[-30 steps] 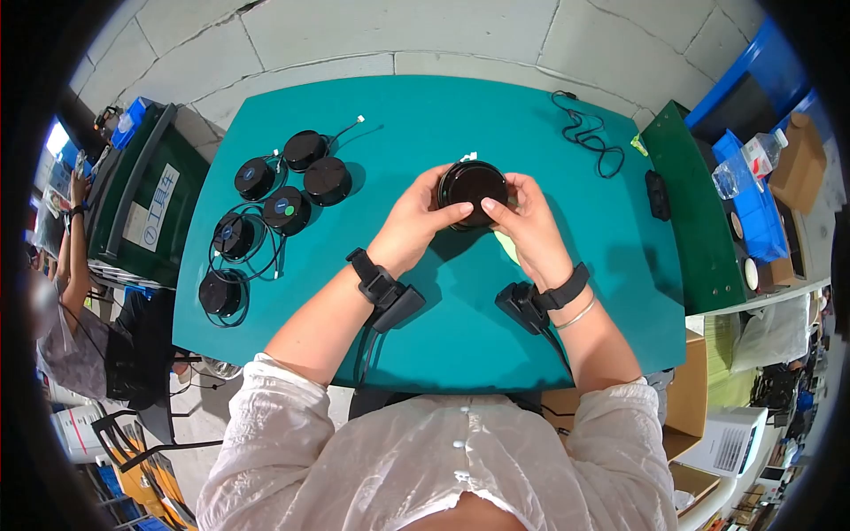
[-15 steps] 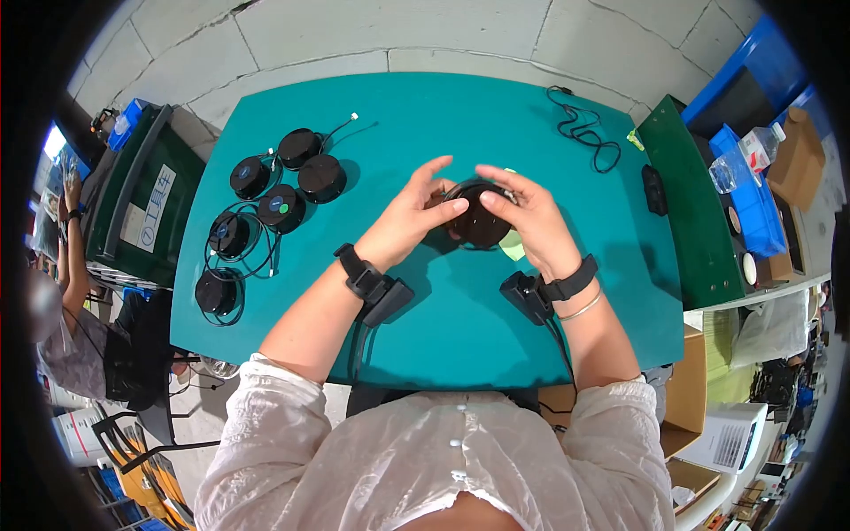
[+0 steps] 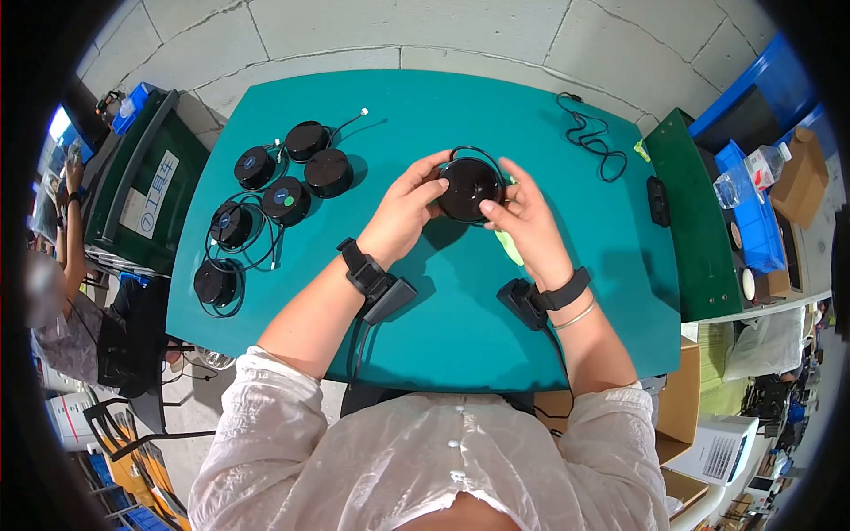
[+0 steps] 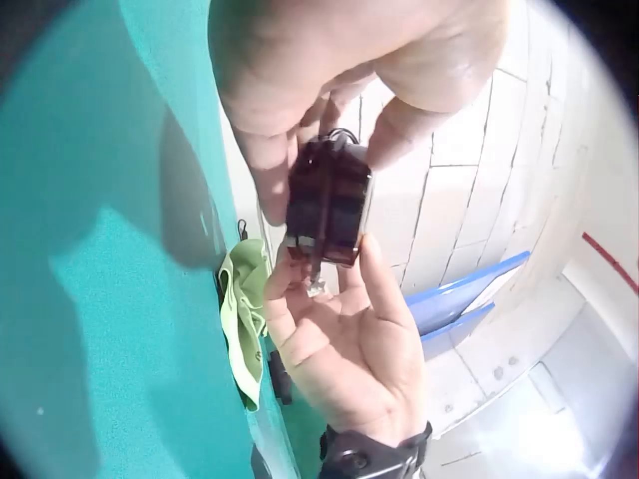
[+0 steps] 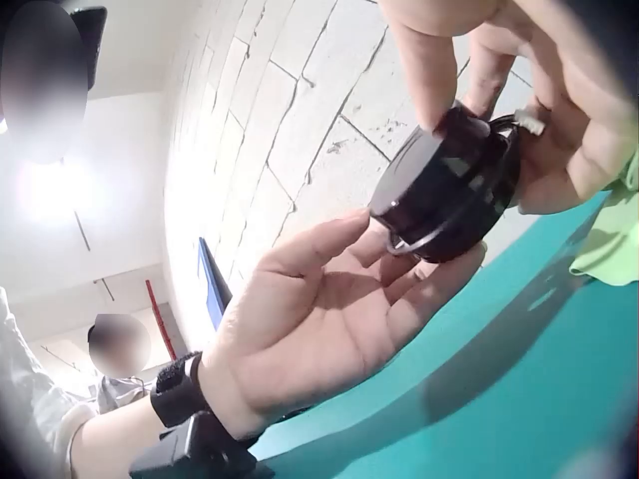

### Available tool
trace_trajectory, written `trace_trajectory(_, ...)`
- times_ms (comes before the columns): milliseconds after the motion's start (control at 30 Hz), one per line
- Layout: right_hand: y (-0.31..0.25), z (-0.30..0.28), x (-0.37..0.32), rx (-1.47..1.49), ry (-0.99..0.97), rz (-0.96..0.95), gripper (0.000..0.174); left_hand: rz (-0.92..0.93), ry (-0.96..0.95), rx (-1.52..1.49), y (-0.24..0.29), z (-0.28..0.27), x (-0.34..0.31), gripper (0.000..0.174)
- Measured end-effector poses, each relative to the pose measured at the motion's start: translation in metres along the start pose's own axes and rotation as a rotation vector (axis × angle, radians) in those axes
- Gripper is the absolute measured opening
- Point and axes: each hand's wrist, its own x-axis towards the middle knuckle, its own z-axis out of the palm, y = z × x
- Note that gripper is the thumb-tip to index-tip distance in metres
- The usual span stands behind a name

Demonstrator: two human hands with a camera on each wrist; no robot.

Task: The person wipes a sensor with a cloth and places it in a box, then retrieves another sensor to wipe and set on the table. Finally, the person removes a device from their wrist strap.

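Note:
In the head view, both hands hold a round black puck-shaped device (image 3: pixel 469 190) above the table's middle. My left hand (image 3: pixel 398 212) grips its left side, thumb on the top face. My right hand (image 3: pixel 531 232) pinches the right edge, with the index finger raised off it. A thin black cable (image 3: pixel 478 150) loops out past the far rim. The right wrist view shows the cable running around the device's side, with a white connector (image 5: pixel 529 123) by the right fingers. Below the right hand lies a light green cloth (image 4: pixel 243 319), partly hidden in the head view.
Several similar black devices (image 3: pixel 329 173) with cables lie on the left of the green table (image 3: pixel 425 336). A coiled black cord (image 3: pixel 595 142) and a small black object (image 3: pixel 658 201) lie at the right. Green bins flank the table; another person (image 3: pixel 66 310) is at far left.
Half a second ago the left fingers were lifted and spread; now they grip the device again. The device has shifted slightly away from the body, and its cable loop now stands out beyond the far rim.

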Motion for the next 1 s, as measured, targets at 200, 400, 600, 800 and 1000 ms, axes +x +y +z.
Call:
trace_trajectory(200, -0.012, -0.001, 0.000, 0.092, -0.151, 0.171, 0.057, -0.016, -0.035, 0.125, 0.007, -0.003, -0.001, 0.041)
trace_trajectory(400, -0.011, 0.000, 0.003, 0.407, -0.080, 0.137, 0.038, 0.015, 0.004, 0.098, 0.007, 0.006, -0.004, 0.054)
trace_trajectory(600, -0.009, 0.000, 0.003, 0.308, -0.052, 0.049, 0.041, 0.015, -0.074, 0.179, -0.001, 0.006, -0.003, 0.055)
trace_trajectory(800, -0.012, -0.003, 0.002, 0.109, -0.001, -0.061, 0.048, 0.101, -0.098, 0.194, 0.009, 0.005, -0.005, 0.054)
trace_trajectory(1000, -0.003, -0.004, 0.005, -0.029, -0.142, -0.156, 0.050, 0.113, -0.070, 0.176, 0.008, 0.006, -0.004, 0.057)
